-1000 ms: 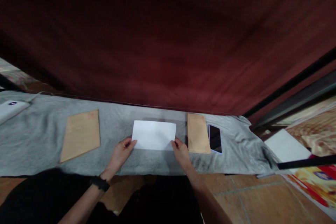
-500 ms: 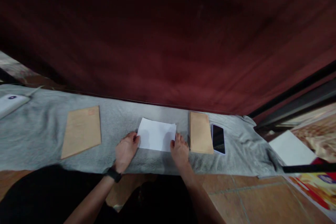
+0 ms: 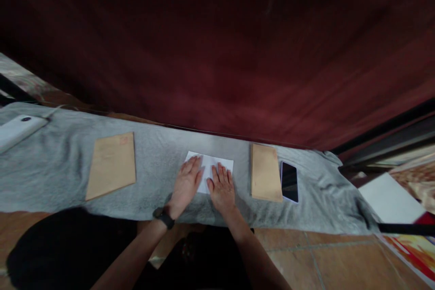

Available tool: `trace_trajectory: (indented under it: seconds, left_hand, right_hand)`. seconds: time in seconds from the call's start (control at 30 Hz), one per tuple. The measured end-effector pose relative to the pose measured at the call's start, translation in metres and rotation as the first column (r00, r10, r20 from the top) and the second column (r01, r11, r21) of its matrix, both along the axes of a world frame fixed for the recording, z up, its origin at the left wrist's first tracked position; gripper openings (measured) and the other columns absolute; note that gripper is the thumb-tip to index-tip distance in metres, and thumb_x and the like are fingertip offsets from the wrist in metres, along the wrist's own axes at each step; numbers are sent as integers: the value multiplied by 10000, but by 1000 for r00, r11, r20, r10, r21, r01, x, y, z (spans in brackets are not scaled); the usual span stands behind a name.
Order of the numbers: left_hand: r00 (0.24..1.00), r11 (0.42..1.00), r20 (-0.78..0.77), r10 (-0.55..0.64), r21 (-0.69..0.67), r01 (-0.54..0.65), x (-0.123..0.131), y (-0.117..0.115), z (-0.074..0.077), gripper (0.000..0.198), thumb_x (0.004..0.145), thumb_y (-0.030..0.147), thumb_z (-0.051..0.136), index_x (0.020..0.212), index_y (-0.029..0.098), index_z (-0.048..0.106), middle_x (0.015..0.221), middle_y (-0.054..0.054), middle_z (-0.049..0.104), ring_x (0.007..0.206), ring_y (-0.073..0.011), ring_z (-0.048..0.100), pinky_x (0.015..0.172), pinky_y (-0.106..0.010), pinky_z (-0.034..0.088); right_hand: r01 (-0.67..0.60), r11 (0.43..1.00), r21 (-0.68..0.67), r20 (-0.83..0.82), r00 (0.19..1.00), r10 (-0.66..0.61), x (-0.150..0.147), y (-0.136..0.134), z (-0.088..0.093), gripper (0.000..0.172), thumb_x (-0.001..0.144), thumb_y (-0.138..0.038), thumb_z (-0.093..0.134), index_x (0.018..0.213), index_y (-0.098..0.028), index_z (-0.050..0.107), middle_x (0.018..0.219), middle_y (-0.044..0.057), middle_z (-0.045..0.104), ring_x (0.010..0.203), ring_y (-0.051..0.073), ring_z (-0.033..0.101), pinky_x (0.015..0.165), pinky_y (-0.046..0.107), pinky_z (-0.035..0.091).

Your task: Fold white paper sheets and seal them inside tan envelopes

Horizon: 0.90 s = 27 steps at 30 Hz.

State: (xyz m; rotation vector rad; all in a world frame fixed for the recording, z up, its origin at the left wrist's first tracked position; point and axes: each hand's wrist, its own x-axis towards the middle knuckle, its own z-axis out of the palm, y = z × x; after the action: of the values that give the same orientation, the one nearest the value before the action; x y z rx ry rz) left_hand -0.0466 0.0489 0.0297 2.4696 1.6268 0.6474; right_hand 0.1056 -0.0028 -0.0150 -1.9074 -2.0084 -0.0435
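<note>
A white sheet of paper (image 3: pixel 206 168) lies on the grey cloth in front of me, partly covered by both hands. My left hand (image 3: pixel 186 183) rests flat on its left half, fingers stretched out; a dark watch is on that wrist. On the right half lies my right hand (image 3: pixel 222 190), palm down with fingers spread. Neither hand grips anything. To the right of the paper is a stack of brown envelopes (image 3: pixel 267 173). Further left, more brown envelopes (image 3: pixel 111 166) lie at a slant, with a reddish mark near the top corner.
A phone (image 3: pixel 289 182) with a dark screen lies just right of the right-hand envelopes. At the far left sits a white device (image 3: pixel 21 130) with a cable. The grey cloth (image 3: pixel 152 158) covers the long surface, and a dark red curtain (image 3: pixel 217 63) hangs behind it.
Both hands have let go of the paper's side edges and moved inward onto its face, fingers now stretched flat. The whole view has shifted slightly.
</note>
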Motion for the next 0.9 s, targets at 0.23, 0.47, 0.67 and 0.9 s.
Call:
trace_trajectory:
  seconds: [0.23,0.47,0.67,0.9]
  left_hand:
    - [990,989,-61,-127,-85,121,44,26,-28,583,1039,384,241,1491,85,455,1578,-137,427,1493,-251,344,1241,-466,236]
    - [989,999,-143,21,-22,-24,-6,34,-37,608,1023,351,234,1538,58,372,1607,-138,370,1520,-243,282,1257,-439,192]
    - [986,1000,-166,-7,-20,4,-15,34,-39,598,987,268,274,1542,68,369,1617,-137,352,1527,-249,261,1248,-450,220]
    - [986,1000,-167,5,-30,-10,-14,33,-37,599,983,258,269,1542,69,371,1612,-137,363,1529,-241,255,1256,-443,198]
  right_hand:
    - [-47,999,-11,25,999,47,2,-1,1,505,1039,-241,416,1524,-99,418,1599,172,350,1501,302,321,1221,525,257]
    - [126,992,-9,-109,986,-126,-3,10,5,509,1063,-279,345,1513,-52,420,1585,211,371,1492,283,342,1210,503,293]
    - [-22,997,-68,-235,972,6,-40,53,17,538,1080,-321,253,1530,-59,392,1606,156,355,1513,215,298,1231,411,287]
    - [18,997,-79,-103,994,-26,-32,55,5,585,1066,-390,365,1543,-52,362,1609,176,326,1513,248,299,1246,442,240]
